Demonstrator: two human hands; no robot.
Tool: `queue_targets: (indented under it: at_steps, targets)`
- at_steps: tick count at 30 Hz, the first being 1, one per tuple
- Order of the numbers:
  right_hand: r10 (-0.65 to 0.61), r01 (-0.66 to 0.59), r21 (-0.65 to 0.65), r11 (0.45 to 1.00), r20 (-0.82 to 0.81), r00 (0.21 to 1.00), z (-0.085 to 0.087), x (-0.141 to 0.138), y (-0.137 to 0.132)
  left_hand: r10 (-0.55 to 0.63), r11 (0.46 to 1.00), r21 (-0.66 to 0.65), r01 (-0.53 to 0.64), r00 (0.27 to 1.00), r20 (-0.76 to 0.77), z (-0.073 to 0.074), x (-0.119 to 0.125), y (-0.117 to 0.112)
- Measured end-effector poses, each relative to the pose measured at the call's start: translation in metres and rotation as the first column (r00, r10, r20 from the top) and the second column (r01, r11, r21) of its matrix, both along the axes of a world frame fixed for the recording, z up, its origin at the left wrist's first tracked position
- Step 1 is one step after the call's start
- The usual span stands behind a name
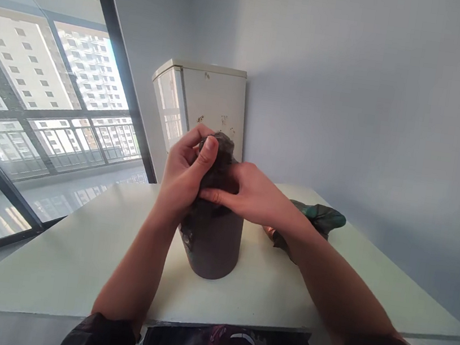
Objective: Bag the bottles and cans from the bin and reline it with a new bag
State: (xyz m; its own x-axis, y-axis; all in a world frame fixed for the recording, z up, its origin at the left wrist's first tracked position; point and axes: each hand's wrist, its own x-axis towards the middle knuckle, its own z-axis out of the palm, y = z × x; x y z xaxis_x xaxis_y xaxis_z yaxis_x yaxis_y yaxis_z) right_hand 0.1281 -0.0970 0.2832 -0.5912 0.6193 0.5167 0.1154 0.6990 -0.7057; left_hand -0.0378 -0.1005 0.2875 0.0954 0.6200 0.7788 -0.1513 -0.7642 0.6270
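A dark grey bin stands upright on the pale table. Above its top, both hands grip a crumpled black plastic bag, part of which hangs down over the bin's left side. My left hand is closed round the bag's bunched upper part, thumb pointing up. My right hand pinches the bag lower down, its thumb stretched across the front and its other fingers hidden behind the plastic. The bin's rim is mostly covered by the hands and bag.
On the table, a dark green and black crumpled plastic bundle lies to the right, partly behind my right forearm. A white fridge with worn spots stands beyond the table by the wall. Tall windows line the left.
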Motion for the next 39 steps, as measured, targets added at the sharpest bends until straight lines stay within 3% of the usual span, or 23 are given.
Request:
queue_targets:
  at_steps: [7, 10, 14, 16, 22, 25, 28, 31, 33, 34, 39]
  targets:
    - [-0.029, 0.014, -0.056, 0.998, -0.269, 0.963, 0.012, 0.03, 0.016, -0.006, 1.0, -0.012, 0.004, 0.989, -0.148, 0.009, -0.028, -0.005]
    - [-0.031, 0.005, -0.065, 0.998, -0.403, 0.914, 0.019, 0.046, 0.019, 0.077, 0.997, 0.017, -0.075, 0.968, -0.24, 0.018, -0.045, -0.005]
    - [-0.048, 0.001, -0.086, 0.996, -0.544, 0.838, 0.027, 0.064, 0.021, 0.181, 0.983, 0.07, -0.167, 0.868, -0.463, 0.027, -0.066, -0.008]
    - [-0.071, 0.018, -0.097, 0.995, -0.582, 0.81, 0.03, 0.071, 0.021, 0.243, 0.97, 0.11, -0.218, 0.843, -0.481, 0.029, -0.076, -0.009]
    - [-0.059, -0.005, -0.096, 0.995, -0.652, 0.756, 0.034, 0.085, 0.018, 0.462, 0.88, 0.337, -0.335, 0.77, -0.441, 0.031, -0.099, -0.009]
    - [-0.041, -0.053, -0.117, 0.992, -0.679, 0.733, 0.034, 0.088, 0.017, 0.554, 0.831, 0.378, -0.407, 0.651, -0.519, 0.034, -0.102, -0.008]
    - [-0.041, -0.073, -0.128, 0.989, -0.717, 0.696, 0.035, 0.092, 0.014, 0.678, 0.733, 0.435, -0.523, 0.516, -0.523, 0.034, -0.099, -0.006]
    - [-0.037, -0.042, -0.089, 0.995, -0.736, 0.676, 0.036, 0.1, 0.012, 0.773, 0.63, 0.483, -0.608, 0.435, -0.461, 0.032, -0.095, -0.001]
    - [-0.062, 0.026, -0.061, 0.998, -0.72, 0.691, 0.036, 0.106, 0.012, 0.805, 0.592, 0.503, -0.629, 0.445, -0.392, 0.03, -0.095, 0.003]
    - [-0.078, 0.068, -0.042, 0.997, -0.711, 0.699, 0.037, 0.108, 0.013, 0.799, 0.601, 0.499, -0.624, 0.484, -0.358, 0.029, -0.096, 0.005]
    - [-0.089, 0.209, 0.076, 0.975, -0.729, 0.679, 0.038, 0.109, 0.013, 0.638, 0.751, 0.397, -0.528, 0.737, -0.226, 0.029, -0.101, 0.003]
